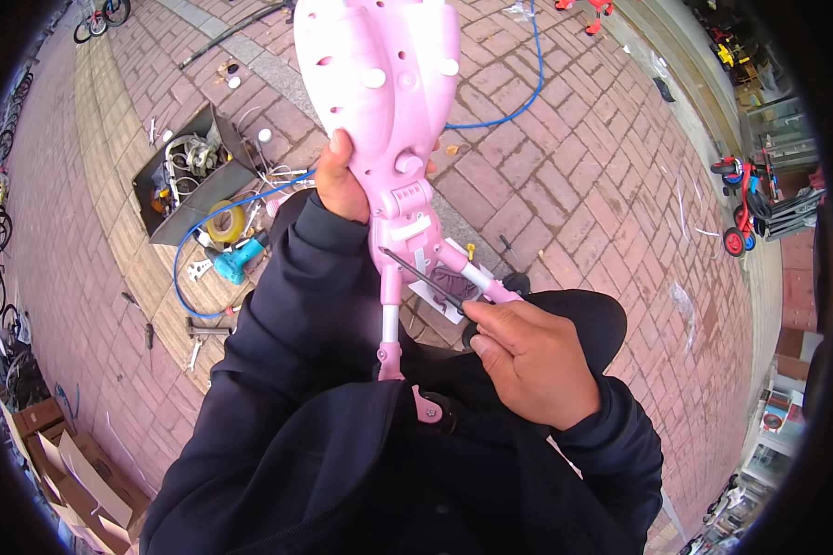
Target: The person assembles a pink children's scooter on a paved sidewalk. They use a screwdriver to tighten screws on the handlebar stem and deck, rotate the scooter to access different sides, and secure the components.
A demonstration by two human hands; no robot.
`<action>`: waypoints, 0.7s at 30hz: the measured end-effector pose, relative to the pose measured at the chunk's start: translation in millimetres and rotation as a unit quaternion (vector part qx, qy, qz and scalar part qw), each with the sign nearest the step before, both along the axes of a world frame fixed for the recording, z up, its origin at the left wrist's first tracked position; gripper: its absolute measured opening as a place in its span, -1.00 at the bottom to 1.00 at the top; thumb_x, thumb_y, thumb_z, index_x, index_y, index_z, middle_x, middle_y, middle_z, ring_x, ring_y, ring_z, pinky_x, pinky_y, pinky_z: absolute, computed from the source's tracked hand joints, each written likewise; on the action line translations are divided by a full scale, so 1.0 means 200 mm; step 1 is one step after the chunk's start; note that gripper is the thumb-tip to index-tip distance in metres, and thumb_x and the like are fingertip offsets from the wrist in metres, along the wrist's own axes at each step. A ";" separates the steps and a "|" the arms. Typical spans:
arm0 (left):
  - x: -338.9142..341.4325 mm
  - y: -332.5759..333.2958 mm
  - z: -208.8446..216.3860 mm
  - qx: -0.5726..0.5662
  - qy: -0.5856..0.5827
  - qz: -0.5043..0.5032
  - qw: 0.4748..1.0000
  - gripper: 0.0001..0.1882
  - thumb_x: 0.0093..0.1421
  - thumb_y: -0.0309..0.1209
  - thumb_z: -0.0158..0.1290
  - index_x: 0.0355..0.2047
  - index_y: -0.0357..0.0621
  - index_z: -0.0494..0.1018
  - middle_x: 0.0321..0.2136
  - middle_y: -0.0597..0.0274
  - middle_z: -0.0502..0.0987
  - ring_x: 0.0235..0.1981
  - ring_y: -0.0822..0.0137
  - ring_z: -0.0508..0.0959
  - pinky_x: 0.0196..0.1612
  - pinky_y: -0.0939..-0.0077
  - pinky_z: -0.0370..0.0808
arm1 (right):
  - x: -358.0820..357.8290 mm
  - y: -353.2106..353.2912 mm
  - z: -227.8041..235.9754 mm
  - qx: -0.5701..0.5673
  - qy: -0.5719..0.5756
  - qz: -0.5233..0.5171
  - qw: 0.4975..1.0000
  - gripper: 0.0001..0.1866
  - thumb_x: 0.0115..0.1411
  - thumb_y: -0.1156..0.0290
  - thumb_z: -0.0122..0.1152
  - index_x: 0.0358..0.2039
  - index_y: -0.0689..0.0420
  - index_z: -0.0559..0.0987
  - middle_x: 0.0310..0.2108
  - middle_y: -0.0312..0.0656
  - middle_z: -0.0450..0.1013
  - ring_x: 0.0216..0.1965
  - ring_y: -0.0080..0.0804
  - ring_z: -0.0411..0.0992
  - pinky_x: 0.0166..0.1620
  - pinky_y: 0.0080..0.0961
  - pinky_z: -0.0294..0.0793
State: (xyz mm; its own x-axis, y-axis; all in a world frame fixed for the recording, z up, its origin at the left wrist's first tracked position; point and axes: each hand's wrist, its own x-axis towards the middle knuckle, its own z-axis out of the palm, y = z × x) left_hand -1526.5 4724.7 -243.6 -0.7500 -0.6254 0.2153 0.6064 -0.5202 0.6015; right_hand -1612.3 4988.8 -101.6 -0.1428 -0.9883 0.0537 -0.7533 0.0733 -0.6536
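A pink plastic children's ride-on toy is held up in front of me, its wide, hollowed part at the far end. Two jointed legs with pale tube sections reach from its narrow end toward my lap, and a dark wheel shows by the near leg. My left hand is closed around the narrow neck, thumb on the near side and the other fingers mostly hidden behind. In my right hand is a screwdriver, its handle mostly covered by the fingers. The shaft points up-left, its tip at the pink body above the left leg.
Left of me on the brick paving stand an open toolbox, a yellow tape roll, a teal power tool and a wrench. A blue hose winds across the ground. Cardboard boxes lie lower left; a red-wheeled toy stands right.
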 end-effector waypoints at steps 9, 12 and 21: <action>-0.01 0.00 -0.02 -0.006 -0.053 0.007 0.999 0.18 0.10 0.45 0.13 0.39 -0.35 0.19 0.06 -0.31 0.55 -0.03 -0.10 0.66 0.01 0.07 0.67 | 0.14 -0.03 0.05 0.024 0.269 0.058 0.961 -0.67 0.17 0.45 0.32 -0.02 0.12 0.68 -0.32 -0.20 0.47 -0.47 -0.37 0.51 -0.49 -0.42 0.46; 0.00 0.00 -0.03 -0.007 -0.058 -0.001 0.998 0.17 0.10 0.43 0.14 0.38 -0.35 0.20 0.06 -0.30 0.55 -0.04 -0.10 0.66 0.01 0.07 0.67 | 0.14 -0.05 0.03 -0.025 0.384 0.112 0.916 -0.69 0.19 0.39 0.24 -0.05 0.08 0.70 -0.41 -0.30 0.39 -0.57 -0.51 0.36 -0.59 -0.54 0.25; 0.01 0.00 -0.03 0.026 -0.030 -0.003 0.999 0.04 0.12 0.31 0.22 0.31 -0.33 0.29 -0.02 -0.11 0.59 -0.17 0.06 0.68 -0.11 0.18 0.69 | 0.11 -0.05 -0.09 -0.007 0.052 0.006 0.999 -0.61 0.21 0.46 0.32 0.06 0.19 0.67 -0.36 -0.14 0.55 -0.49 -0.35 0.50 -0.40 -0.45 0.49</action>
State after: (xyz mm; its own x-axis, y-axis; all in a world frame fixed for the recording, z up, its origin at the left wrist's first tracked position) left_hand -1524.1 4723.9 -250.1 -0.7642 -0.6303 0.1365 0.5668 -0.5555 0.6084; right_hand -1589.4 4978.7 -120.6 -0.1231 -0.9890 0.0823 -0.8179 0.0541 -0.5728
